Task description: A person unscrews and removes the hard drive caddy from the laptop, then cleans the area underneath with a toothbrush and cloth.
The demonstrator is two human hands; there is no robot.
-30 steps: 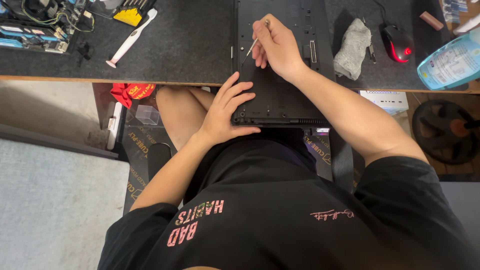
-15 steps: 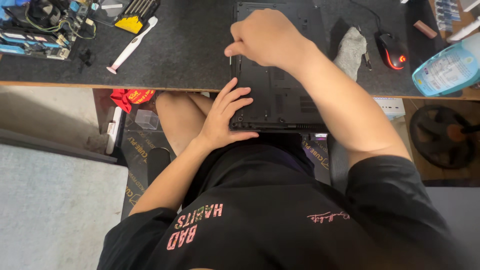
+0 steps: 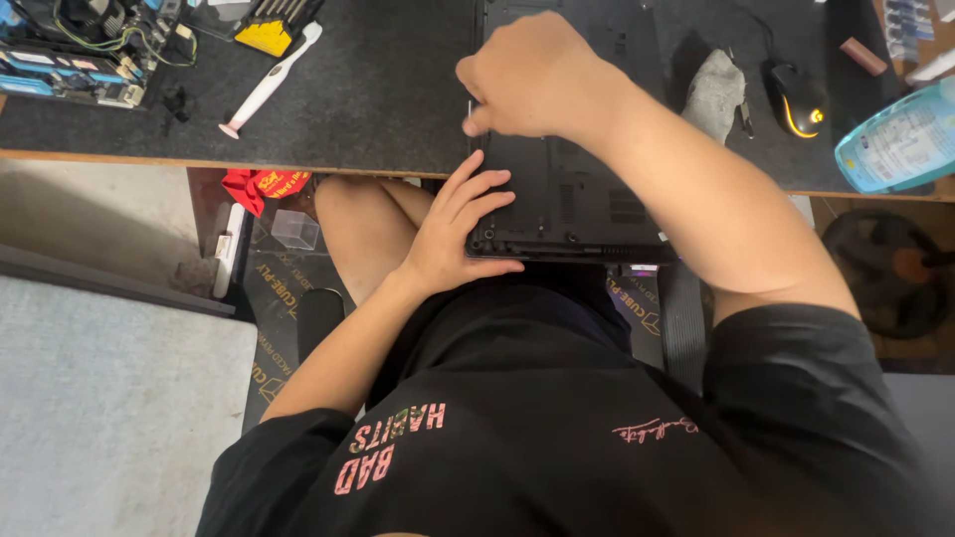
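A person seated at a dark desk is seen from above, working on a black laptop that lies bottom side up, its near edge hanging slightly over the desk's near edge. The right hand is curled into a loose fist at the laptop's left edge, fingers pinched together on a thin metal tool that stands upright against the case. The left hand lies flat and spread on the laptop's near left corner, fingers apart, pressing it down and holding nothing.

To the left on the desk lie a white pen-shaped screwdriver, a yellow case of screwdriver bits just beyond it, and a circuit board with coloured wires at the far left. To the right of the laptop are a crumpled grey cloth, a black computer mouse with an orange glow, and a light blue plastic bottle lying at the right edge. The person wears a black shirt and black shorts.
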